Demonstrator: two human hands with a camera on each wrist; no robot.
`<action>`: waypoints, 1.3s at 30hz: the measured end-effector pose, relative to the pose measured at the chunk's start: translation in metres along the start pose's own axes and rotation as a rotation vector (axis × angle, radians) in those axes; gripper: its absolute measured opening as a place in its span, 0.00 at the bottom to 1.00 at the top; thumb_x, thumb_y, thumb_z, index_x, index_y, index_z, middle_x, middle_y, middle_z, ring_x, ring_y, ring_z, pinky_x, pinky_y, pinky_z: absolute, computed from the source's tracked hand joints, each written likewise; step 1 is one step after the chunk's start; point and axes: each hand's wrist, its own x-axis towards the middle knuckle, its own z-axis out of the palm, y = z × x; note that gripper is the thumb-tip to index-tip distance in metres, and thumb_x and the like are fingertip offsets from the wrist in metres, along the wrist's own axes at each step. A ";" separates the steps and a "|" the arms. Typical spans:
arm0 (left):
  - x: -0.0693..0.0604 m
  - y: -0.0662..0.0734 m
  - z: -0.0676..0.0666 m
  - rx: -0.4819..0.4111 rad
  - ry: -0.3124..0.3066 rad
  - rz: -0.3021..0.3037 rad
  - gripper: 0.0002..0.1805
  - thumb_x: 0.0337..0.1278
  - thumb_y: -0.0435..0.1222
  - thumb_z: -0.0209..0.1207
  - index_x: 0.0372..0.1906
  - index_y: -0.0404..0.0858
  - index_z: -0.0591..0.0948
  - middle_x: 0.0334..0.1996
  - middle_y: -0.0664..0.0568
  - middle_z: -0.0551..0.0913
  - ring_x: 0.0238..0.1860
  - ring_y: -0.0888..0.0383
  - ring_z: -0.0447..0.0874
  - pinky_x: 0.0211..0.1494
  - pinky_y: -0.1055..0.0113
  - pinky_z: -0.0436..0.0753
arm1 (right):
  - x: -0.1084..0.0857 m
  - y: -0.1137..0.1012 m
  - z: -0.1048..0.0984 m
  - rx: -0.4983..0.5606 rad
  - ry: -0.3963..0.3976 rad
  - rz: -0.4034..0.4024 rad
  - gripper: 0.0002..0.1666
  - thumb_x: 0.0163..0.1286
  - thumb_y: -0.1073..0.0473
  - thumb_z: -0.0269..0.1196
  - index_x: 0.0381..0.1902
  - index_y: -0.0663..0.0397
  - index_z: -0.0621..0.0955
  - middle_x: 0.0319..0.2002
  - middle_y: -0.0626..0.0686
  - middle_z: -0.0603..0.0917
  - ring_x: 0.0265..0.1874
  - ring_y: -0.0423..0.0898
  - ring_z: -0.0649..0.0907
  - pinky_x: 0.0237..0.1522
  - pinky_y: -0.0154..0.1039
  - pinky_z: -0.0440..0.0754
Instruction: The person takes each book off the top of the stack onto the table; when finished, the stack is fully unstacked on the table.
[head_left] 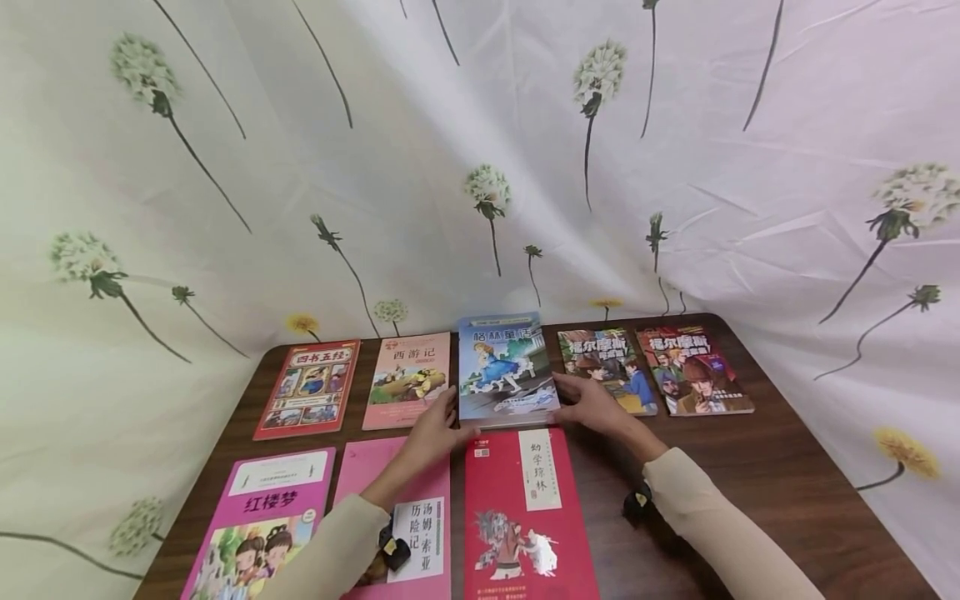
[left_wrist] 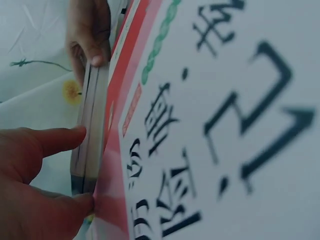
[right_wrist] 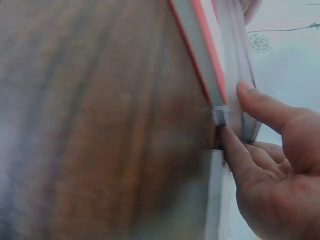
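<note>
A blue book (head_left: 502, 367) with a girl on its cover is at the back middle, between my two hands. My left hand (head_left: 435, 429) holds its left side, with the thumb by the near corner. In the left wrist view, the fingertips meet the page edges of a thick book block (left_wrist: 92, 115). My right hand (head_left: 600, 408) holds the opposite side near the front corner. The right wrist view shows that hand's thumb (right_wrist: 265, 107) and fingers around the book's edge. Just in front lies a red book (head_left: 525, 517). What is under the blue book is hidden.
Left of the blue book lie a pink book (head_left: 405, 400) and a red comic-style book (head_left: 307, 392). To its right are two detective books (head_left: 603, 367). A magenta book (head_left: 262, 525) and another pink book (head_left: 367, 458) lie nearer. A flowered cloth (head_left: 420, 167) hangs behind the brown table (head_left: 810, 500).
</note>
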 end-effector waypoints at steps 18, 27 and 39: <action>0.008 -0.003 0.006 0.066 0.050 0.022 0.46 0.67 0.27 0.67 0.83 0.28 0.57 0.81 0.29 0.61 0.78 0.34 0.68 0.74 0.47 0.77 | 0.024 -0.015 -0.021 0.163 0.038 0.127 0.26 0.82 0.59 0.61 0.69 0.72 0.76 0.59 0.70 0.85 0.47 0.57 0.92 0.48 0.46 0.93; 0.010 -0.002 0.006 0.025 0.074 -0.010 0.46 0.64 0.25 0.68 0.83 0.27 0.58 0.81 0.30 0.62 0.78 0.35 0.66 0.74 0.47 0.76 | 0.048 -0.018 -0.022 -0.048 0.000 0.148 0.36 0.81 0.47 0.64 0.72 0.70 0.74 0.59 0.69 0.85 0.42 0.52 0.92 0.43 0.46 0.93; 0.009 -0.004 0.005 -0.003 0.089 0.007 0.47 0.62 0.24 0.70 0.82 0.26 0.60 0.80 0.29 0.62 0.78 0.33 0.66 0.74 0.47 0.76 | 0.053 -0.017 -0.012 -0.109 0.038 0.204 0.42 0.76 0.42 0.68 0.72 0.69 0.74 0.57 0.65 0.86 0.40 0.49 0.90 0.47 0.49 0.90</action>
